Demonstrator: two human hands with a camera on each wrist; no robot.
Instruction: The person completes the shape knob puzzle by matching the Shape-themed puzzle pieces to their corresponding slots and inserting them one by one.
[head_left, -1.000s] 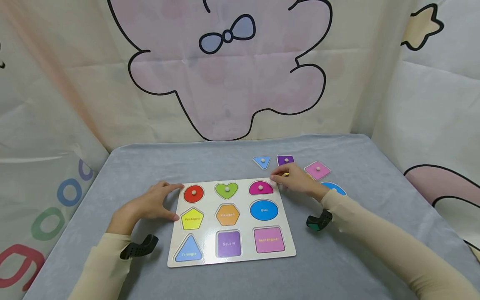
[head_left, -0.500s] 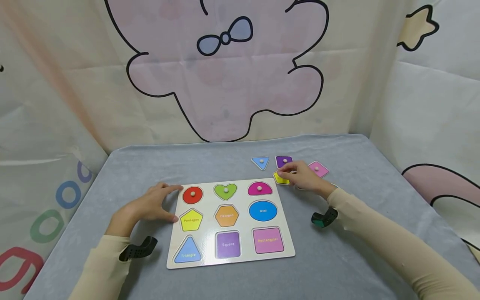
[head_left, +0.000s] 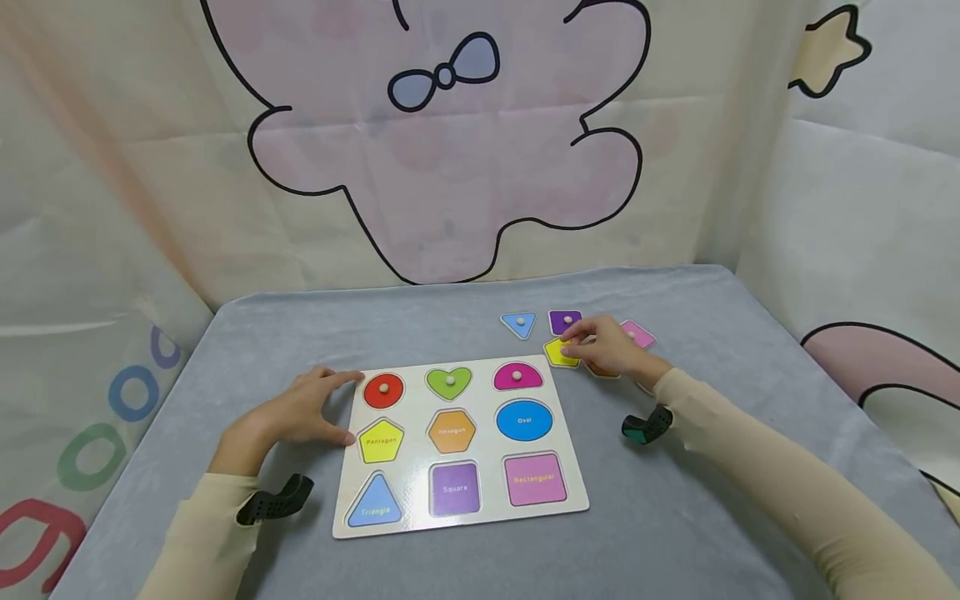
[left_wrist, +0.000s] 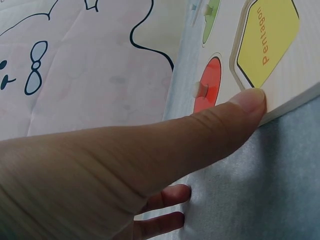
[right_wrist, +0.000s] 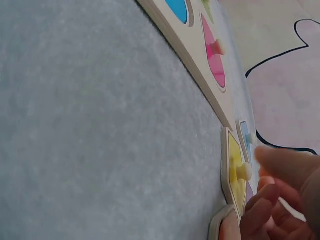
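Observation:
A white wooden knob puzzle board [head_left: 411, 479] lies on the table. Its red circle [head_left: 383, 390], green heart [head_left: 449, 382] and magenta semicircle [head_left: 517, 376] are seated; other recesses show printed shapes. My left hand [head_left: 300, 410] rests at the board's left edge, fingers spread, the thumb [left_wrist: 247, 102] touching the rim beside the Pentagon recess. At the far right corner, my right hand [head_left: 611, 348] hovers over the yellow pentagon piece [head_left: 556, 353]. In the right wrist view, thumb and fingers are near the pentagon's knob [right_wrist: 244, 171] but not visibly closed on it.
Beyond the board lie a blue triangle piece [head_left: 518, 324], a purple square piece [head_left: 559, 322] and a pink piece [head_left: 637, 333]. An orange-brown piece [right_wrist: 230, 227] is partly hidden beneath the right hand. Printed cloth [head_left: 450, 167] hangs behind the table.
My right hand has moved right and away from the board's far corner, uncovering the yellow pentagon, then shifted slightly over it. The left hand keeps its place on the board.

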